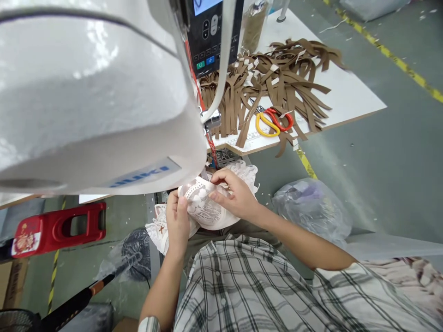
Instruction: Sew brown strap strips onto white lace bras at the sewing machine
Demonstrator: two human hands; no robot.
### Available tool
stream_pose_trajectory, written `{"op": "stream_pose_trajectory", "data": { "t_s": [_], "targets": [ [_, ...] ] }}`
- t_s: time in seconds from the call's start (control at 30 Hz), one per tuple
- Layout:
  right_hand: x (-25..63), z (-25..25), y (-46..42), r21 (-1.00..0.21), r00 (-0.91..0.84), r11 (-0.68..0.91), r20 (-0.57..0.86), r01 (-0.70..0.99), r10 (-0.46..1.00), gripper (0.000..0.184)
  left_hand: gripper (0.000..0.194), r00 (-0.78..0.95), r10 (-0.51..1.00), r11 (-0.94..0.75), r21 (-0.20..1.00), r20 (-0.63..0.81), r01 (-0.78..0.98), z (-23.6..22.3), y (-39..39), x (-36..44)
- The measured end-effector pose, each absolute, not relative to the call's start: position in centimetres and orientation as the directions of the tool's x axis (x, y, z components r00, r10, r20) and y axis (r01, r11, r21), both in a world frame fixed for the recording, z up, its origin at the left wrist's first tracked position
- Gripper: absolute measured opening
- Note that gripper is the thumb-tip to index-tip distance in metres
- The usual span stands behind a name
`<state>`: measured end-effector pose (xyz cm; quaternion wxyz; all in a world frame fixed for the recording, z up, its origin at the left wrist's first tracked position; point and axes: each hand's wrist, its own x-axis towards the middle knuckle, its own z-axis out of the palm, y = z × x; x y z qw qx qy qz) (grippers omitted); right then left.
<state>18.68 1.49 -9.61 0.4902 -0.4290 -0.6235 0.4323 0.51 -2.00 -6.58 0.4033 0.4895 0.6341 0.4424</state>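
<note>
lace garment, centre: white | shirt, bottom: white, dark-green plaid | strips, upper right: brown | scissors: red, yellow handles | bench: white | floor tape: yellow-black | stool, left: red

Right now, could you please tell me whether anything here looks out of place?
The strips look untidy: they lie tangled, some drooping over the edge of the table, with the scissors among them. Pale scraps also litter the floor.

Both hands pinch close together, forearms spread apart.
</note>
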Motion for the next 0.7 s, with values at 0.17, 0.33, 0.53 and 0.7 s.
{"op": "stream_pose_trajectory", "data": {
  "t_s": [0.17,0.33,0.53,0.7],
  "targets": [
    [18.7,-9.3,1.5,-0.961,-0.157,0.253,0.234,0.110,0.959,0.029,0.035,-0.211,0.976,0.113,0.964,-0.062,0.241,-6.7,-2.1,0.3],
    [18.6,-8.6,1.4,-0.962,-0.146,0.233,0.213,0.144,0.966,0.032,0.034,-0.230,0.972,0.095,0.973,-0.046,0.211,-6.8,-2.0,0.1],
    [17.4,-7.3,1.6,-0.967,-0.090,0.192,0.179,0.165,0.980,0.040,0.030,-0.244,0.968,0.084,0.987,-0.049,0.136,-7.1,-1.9,0.0],
    [17.8,-6.4,1.3,-0.995,-0.109,0.003,-0.008,0.103,0.994,0.038,0.029,-0.137,0.988,0.089,0.982,-0.066,0.169,-6.2,-3.1,0.2]
  ]
}}
